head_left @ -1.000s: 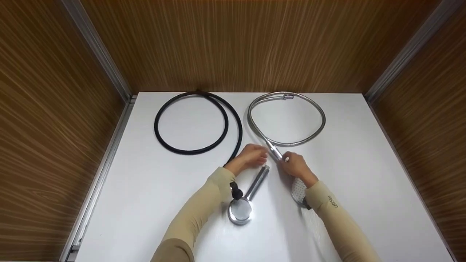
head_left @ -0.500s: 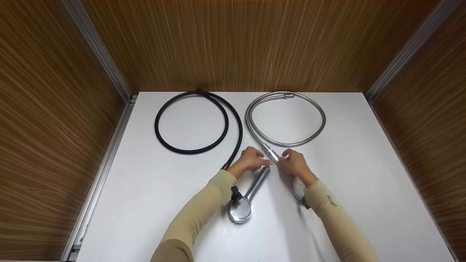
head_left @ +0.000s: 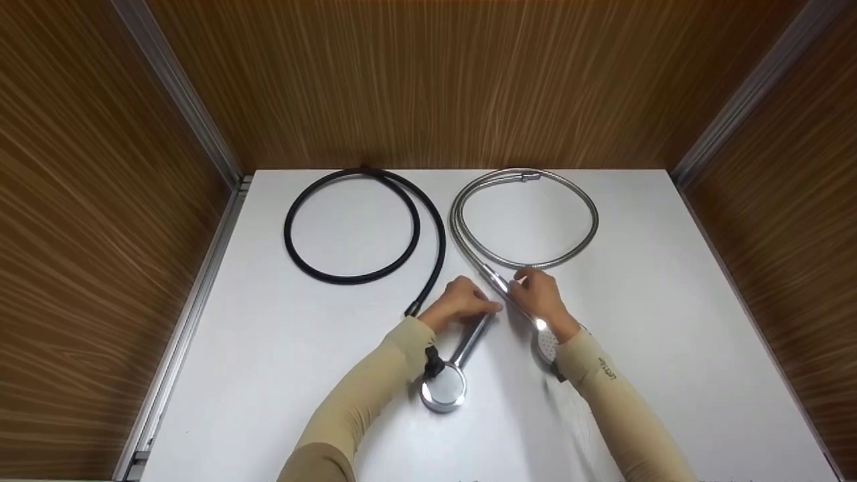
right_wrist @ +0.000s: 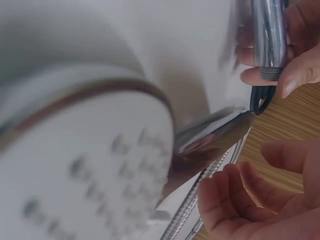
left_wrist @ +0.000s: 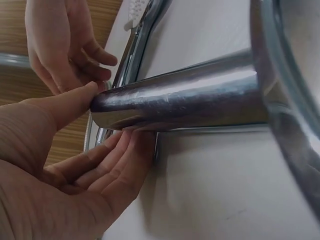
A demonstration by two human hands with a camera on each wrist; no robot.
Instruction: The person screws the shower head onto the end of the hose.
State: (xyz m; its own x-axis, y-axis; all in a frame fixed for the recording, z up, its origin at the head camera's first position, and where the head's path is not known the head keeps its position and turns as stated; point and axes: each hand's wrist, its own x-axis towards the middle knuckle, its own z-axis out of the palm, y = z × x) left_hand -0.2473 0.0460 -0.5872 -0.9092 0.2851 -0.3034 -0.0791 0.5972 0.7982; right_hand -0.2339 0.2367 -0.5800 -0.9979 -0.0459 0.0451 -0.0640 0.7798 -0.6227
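Observation:
In the head view my left hand [head_left: 462,301] is at the handle end of a chrome shower head [head_left: 444,388], which lies face down. The left wrist view has my left thumb above that handle [left_wrist: 190,95] and the fingers below, pinching it; a threaded tip shows in the right wrist view. My right hand [head_left: 539,294] is beside the handle of a second shower head with a white nozzle face [head_left: 548,345]; its fingers are loosely bent around nothing in the right wrist view. That handle meets a metal hose [head_left: 492,273]; my right forearm partly hides the head.
A black hose [head_left: 351,280] lies coiled at the back left, its near end [head_left: 412,309] beside my left wrist. The metal hose's loop lies at the back right, with a free fitting [head_left: 530,177]. Wood-patterned panels [head_left: 428,87] enclose the white table [head_left: 268,375] on three sides.
The second shower head and its hose end have been lowered toward the table, and my right hand has let go. My left hand has moved onto the other shower head's handle end.

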